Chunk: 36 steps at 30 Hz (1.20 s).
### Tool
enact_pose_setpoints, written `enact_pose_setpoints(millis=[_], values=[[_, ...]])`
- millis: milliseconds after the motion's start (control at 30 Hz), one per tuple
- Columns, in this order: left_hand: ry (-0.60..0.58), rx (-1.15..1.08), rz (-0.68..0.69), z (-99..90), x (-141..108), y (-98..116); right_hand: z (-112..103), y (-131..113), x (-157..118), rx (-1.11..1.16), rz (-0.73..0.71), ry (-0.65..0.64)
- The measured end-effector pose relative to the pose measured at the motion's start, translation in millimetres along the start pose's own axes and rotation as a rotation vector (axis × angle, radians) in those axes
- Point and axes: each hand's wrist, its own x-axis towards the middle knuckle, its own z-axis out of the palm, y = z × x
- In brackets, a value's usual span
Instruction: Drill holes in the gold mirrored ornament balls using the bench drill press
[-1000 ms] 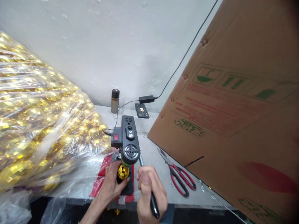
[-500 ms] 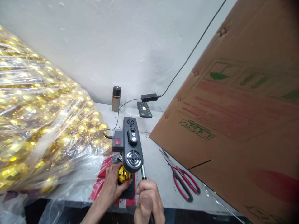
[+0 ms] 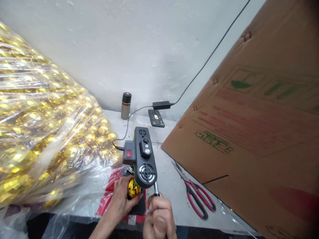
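Observation:
My left hand (image 3: 121, 198) has its fingers and thumb around a shiny gold faceted ball (image 3: 134, 188), low over a dark pad (image 3: 139, 208) on red plastic (image 3: 104, 201). My right hand (image 3: 160, 215) is closed in a fist around the handle of a tool with a metal shaft (image 3: 156, 188). A black device (image 3: 145, 159) with two round grilles stands just above both hands and hides the far end of the shaft. Behind the ball, part of its surroundings is hidden by this device.
Clear plastic with many gold balls (image 3: 62, 139) fills the left. Red-handled scissors (image 3: 199, 199) lie right, beside a large cardboard box (image 3: 239, 139). Behind are a bottle (image 3: 126, 106), a phone (image 3: 156, 118) and a black adapter (image 3: 161, 105) with a cable.
The whole view has shifted slightly, so most things appear a little further right and lower. Both hands keep their holds, and the ball remains in my left hand.

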Motion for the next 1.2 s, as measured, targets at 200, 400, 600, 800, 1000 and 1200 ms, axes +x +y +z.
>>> enact_pose_setpoints(millis=[200, 400, 600, 800, 1000, 1200], values=[[-0.013, -0.003, -0.011, -1.6, 2.9, 3.7, -3.4, 8.3, -4.4, -0.016, -0.051, -0.039], [-0.006, -0.045, -0.031, -5.0, 3.3, 9.5, -1.8, 12.8, -0.7, -0.029, -0.1, -0.056], [-0.028, -0.049, -0.043, -9.6, 3.3, 14.7, 4.2, 2.5, 4.0, -0.014, -0.047, -0.015], [-0.007, 0.049, 0.006, -7.0, 6.5, 12.3, 2.6, 0.3, -2.4, -0.002, 0.028, -0.036], [-0.029, 0.01, -0.02, -5.3, 7.1, 11.8, -1.8, 12.2, -8.2, 0.035, 0.018, -0.099], [-0.041, -0.035, -0.045, -7.8, 8.5, 14.4, -9.6, -14.2, 31.6, 0.017, 0.111, -0.216]])
